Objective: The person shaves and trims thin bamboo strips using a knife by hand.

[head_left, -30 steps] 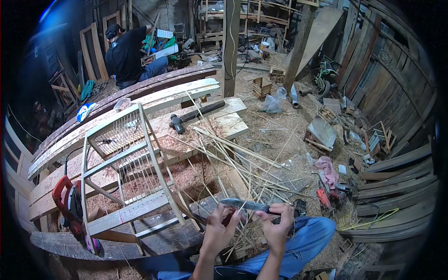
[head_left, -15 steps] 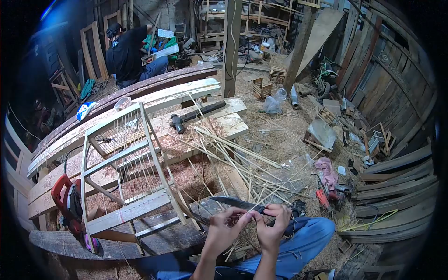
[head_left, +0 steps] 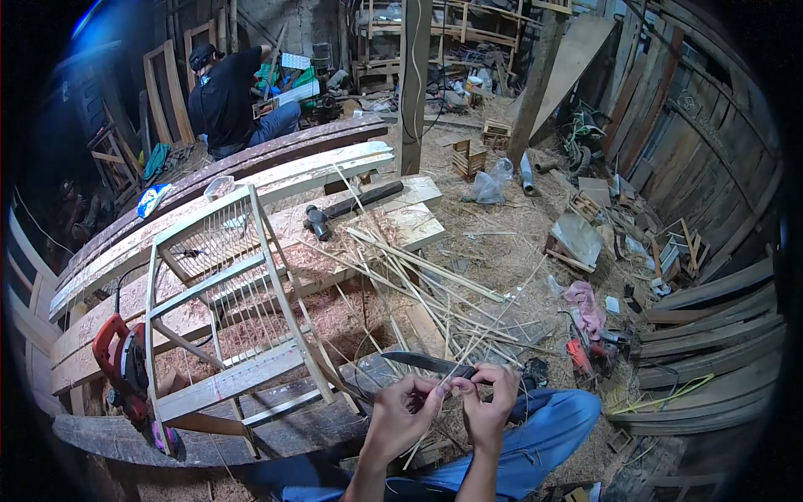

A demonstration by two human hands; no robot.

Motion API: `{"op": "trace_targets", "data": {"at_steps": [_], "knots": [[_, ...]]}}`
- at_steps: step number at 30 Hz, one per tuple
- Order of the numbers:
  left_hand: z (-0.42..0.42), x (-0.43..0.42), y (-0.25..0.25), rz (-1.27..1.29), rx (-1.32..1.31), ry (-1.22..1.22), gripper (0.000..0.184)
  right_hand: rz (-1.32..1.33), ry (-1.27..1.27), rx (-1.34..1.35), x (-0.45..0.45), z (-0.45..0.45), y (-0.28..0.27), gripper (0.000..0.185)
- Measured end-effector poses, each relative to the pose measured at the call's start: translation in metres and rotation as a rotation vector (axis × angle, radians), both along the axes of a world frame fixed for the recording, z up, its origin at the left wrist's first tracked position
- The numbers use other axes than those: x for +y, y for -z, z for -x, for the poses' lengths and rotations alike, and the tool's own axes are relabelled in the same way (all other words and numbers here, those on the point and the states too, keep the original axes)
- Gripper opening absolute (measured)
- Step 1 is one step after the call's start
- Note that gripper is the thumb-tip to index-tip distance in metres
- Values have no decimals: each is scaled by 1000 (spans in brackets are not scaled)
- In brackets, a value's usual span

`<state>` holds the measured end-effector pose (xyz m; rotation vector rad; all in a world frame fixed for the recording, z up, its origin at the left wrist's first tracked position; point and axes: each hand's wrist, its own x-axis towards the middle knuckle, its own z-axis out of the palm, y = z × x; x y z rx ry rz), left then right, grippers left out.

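- The knife [head_left: 422, 362] lies across the front of both hands, its tip pointing left with a gap before the wooden frame [head_left: 288, 297].
- The right hand [head_left: 488, 412] has its fingers clamped around the knife handle; the left hand [head_left: 398, 420] pinches its fingers on a thin strip [head_left: 457, 369] at the blade.
- The blue-clad knee [head_left: 556, 425] crowds the right hand's outer side; loose strips [head_left: 427, 289] crisscross just beyond the blade.
- A hammer [head_left: 351, 209] and a red power tool [head_left: 124, 364] flank the frame.
- Shavings cover the bench [head_left: 92, 356] and floor [head_left: 493, 263]; a person [head_left: 234, 100] sits well beyond.
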<state>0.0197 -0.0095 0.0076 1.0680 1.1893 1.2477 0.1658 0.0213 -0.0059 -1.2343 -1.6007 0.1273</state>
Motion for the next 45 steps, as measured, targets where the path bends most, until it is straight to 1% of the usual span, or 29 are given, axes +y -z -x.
{"op": "trace_targets", "data": {"at_steps": [2, 5, 7, 9, 11, 12, 14, 18, 20, 21, 24, 27, 30, 33, 35, 36, 37, 38, 39, 41, 42, 43, 45], "knots": [[0, 0, 0, 6, 94, 21, 8, 19, 17, 25, 0, 0, 2, 31], [-1, 0, -3, 20, 163, 38, 8, 36, 72, 44, 0, -2, 6, 32], [-1, -2, -1, 17, 132, 44, 8, 35, 107, 41, 1, -5, 12, 32], [-2, -4, 0, 16, 102, 49, 7, 52, 268, 217, 5, -12, 19, 34], [-9, -7, -2, 96, 134, 53, 8, 97, 239, 253, 3, -20, 16, 35], [-8, -6, -1, 96, 130, 55, 8, 107, 242, 205, 2, -21, 12, 34], [-4, -3, 0, 105, 223, 153, 12, 113, 251, 157, 2, -25, 8, 34], [-2, 0, -3, 97, 148, 163, 16, 111, 204, 84, 1, -20, 6, 32], [-5, 1, -2, 136, 76, 127, 19, 68, 107, 9, 1, -14, 2, 30], [-5, 1, -2, 135, 78, 129, 19, 67, 110, 10, 0, -12, 0, 30], [-7, 1, -2, 116, 39, 66, 20, 69, 8, 30, -2, -1, -9, 30], [-8, 0, -2, 46, 58, 3, 19, 43, -25, 27, -1, 3, -6, 29], [-8, 0, 0, 37, 48, -5, 16, 80, -13, 4, -3, 3, -6, 28], [-9, 0, -4, 40, 119, -26, 15, 88, 29, 28, -5, 1, -3, 29], [-7, 0, -5, -22, 242, -1, 15, 66, 42, 36, -5, 0, -1, 28], [-6, 0, -9, -23, 242, 0, 15, 47, 54, 47, -5, 0, 0, 28], [-4, -1, -15, -50, 301, 23, 15, 48, 54, 47, -5, 1, 0, 28], [-3, -1, -19, -78, 362, 45, 15, 48, 98, 90, -5, 0, 0, 27], [-3, -2, -19, -79, 362, 43, 15, 47, 140, 131, -4, -2, 0, 26], [-4, -5, -18, -81, 364, 115, 15, 66, 222, 173, -2, -11, 3, 26], [-4, -6, -16, -55, 340, 166, 16, 96, 246, 187, -2, -15, 4, 27], [-6, -5, -17, -54, 337, 167, 16, 126, 273, 199, -4, -18, 4, 27], [-9, -4, -21, 21, 374, 192, 17, 126, 272, 183, -5, -21, -1, 28]]}}
